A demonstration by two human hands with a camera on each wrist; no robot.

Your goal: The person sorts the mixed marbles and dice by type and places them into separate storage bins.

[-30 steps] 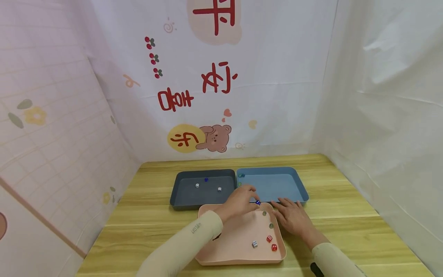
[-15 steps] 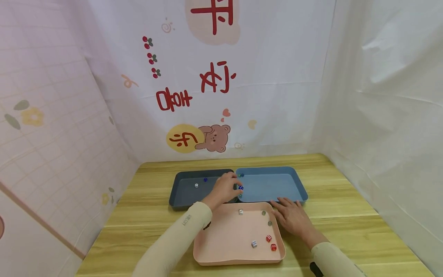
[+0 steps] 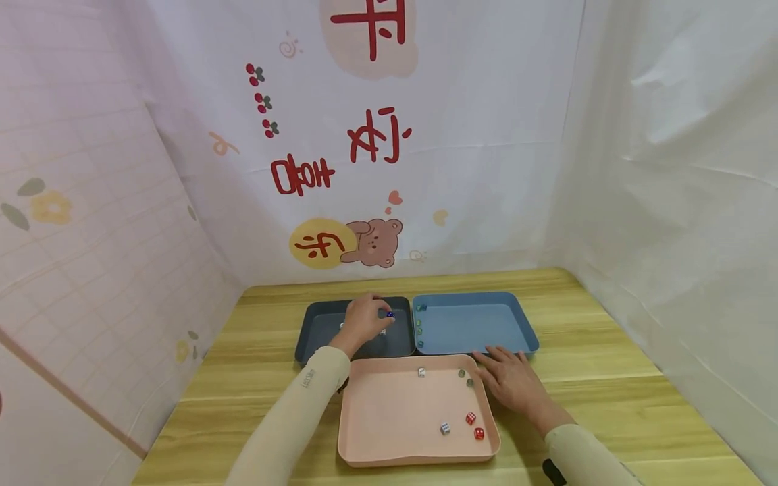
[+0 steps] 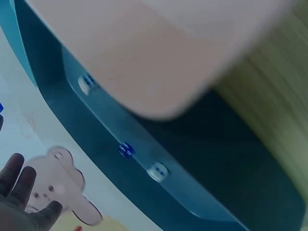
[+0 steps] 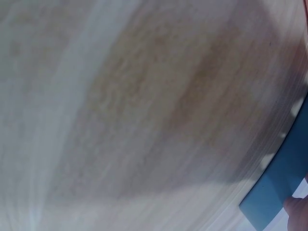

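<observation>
Between finger and thumb my left hand (image 3: pixel 365 320) pinches a blue die (image 3: pixel 390 314) above the dark grey-blue tray (image 3: pixel 316 347). Within that tray, the left wrist view shows another blue die (image 4: pixel 126 149), a white die (image 4: pixel 86 84) and a second white die (image 4: pixel 158 172). My right hand (image 3: pixel 513 381) lies with fingers extended, touching the area where the pink tray (image 3: pixel 389 455) meets the light blue tray (image 3: pixel 480 324). Towards the pink tray's right side are a red die (image 3: pixel 479 434), another red die (image 3: pixel 471 418), a white die (image 3: pixel 445 428) and small green dice (image 3: pixel 461 373).
Several small green pieces (image 3: pixel 419 331) line the light blue tray's left wall. Another white die (image 3: pixel 422 372) sits at the pink tray's far edge. The trays stand on a wood-grain table (image 3: pixel 608 405), with a printed white curtain (image 3: pixel 486 169) behind.
My left hand has moved left and away from the pink tray, over the light blue tray's edge, to above the dark tray, carrying the blue die. The right hand stays in place.
</observation>
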